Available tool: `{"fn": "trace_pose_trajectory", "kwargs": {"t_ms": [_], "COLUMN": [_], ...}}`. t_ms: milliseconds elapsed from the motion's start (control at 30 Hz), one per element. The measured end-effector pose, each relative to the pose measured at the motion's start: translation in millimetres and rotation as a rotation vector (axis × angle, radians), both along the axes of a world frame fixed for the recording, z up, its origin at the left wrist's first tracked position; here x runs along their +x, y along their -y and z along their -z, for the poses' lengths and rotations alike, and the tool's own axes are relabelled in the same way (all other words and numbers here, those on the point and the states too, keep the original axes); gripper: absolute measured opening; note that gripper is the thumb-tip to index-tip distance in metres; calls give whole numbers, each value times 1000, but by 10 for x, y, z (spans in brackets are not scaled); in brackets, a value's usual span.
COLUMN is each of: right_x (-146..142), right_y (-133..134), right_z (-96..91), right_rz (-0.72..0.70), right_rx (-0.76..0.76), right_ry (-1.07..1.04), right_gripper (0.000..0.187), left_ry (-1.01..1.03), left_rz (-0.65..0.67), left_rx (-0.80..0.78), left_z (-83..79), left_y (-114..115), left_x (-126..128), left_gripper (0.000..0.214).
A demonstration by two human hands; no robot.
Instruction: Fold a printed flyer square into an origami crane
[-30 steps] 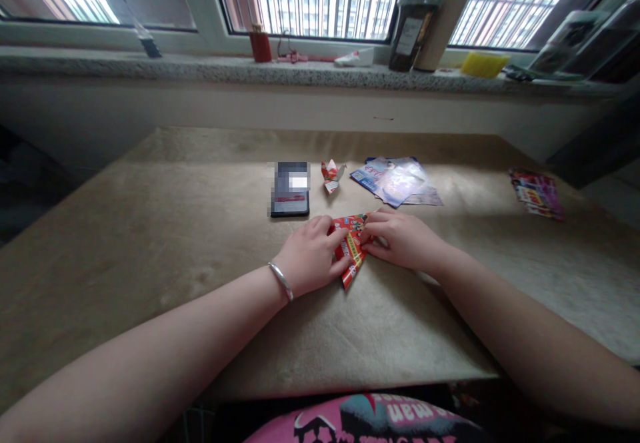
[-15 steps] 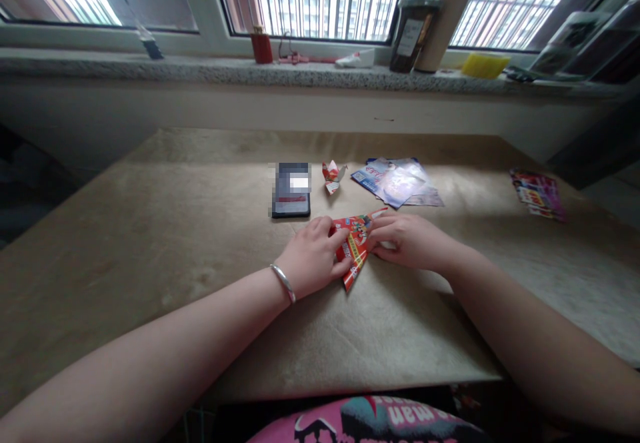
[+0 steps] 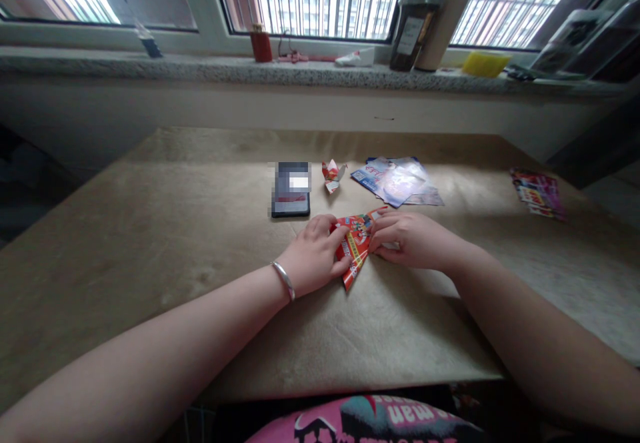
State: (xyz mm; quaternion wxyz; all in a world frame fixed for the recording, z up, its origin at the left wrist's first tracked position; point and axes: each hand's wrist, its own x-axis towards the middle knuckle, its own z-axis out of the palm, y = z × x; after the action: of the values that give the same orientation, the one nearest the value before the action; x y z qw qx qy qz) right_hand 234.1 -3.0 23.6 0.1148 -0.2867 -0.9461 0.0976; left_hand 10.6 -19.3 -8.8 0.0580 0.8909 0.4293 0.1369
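Observation:
A red printed sheet of paper (image 3: 356,246), folded to a pointed shape, lies on the table between both hands. My left hand (image 3: 316,254), with a silver bangle on its wrist, rests on the paper's left side, fingers bent over it and pressing it down. At the right edge, the fingers of my right hand (image 3: 403,238) are closed on the paper, pinching it. Parts of the paper are hidden under the fingers. Beyond it stands a small folded paper bird (image 3: 332,176), red and white.
A phone-like dark device (image 3: 292,193), partly pixelated, lies left of the bird. Blue printed sheets (image 3: 395,183) spread to its right, and a pink-red stack of papers (image 3: 539,195) sits far right. Behind the table (image 3: 165,263), the windowsill (image 3: 200,73) holds a jar (image 3: 413,33) and a yellow sponge-like block (image 3: 485,65).
My right fingers have shifted very slightly at the paper's right edge. Both hands otherwise stay in place on the red paper.

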Motion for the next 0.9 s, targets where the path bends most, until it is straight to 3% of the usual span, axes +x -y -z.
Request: {"fn": "trace_pose_trajectory", "kwargs": {"t_ms": [133, 300, 700, 900], "right_x": [-20, -35, 13, 33], "right_y": [7, 14, 9, 15], "right_z": [2, -21, -68, -36], "right_rz": [-19, -31, 24, 35], "right_rx": [90, 66, 185, 132], "right_ry": [20, 18, 146, 118], "right_gripper": [17, 18, 22, 22], "left_ry": [21, 62, 59, 45], "left_rz": [65, 296, 307, 306], "left_rx": [62, 46, 14, 6], "left_z": [-2, 14, 10, -1], "left_y": [-8, -33, -48, -39], "left_x": [11, 28, 18, 19], "left_gripper": [41, 29, 29, 30]}}
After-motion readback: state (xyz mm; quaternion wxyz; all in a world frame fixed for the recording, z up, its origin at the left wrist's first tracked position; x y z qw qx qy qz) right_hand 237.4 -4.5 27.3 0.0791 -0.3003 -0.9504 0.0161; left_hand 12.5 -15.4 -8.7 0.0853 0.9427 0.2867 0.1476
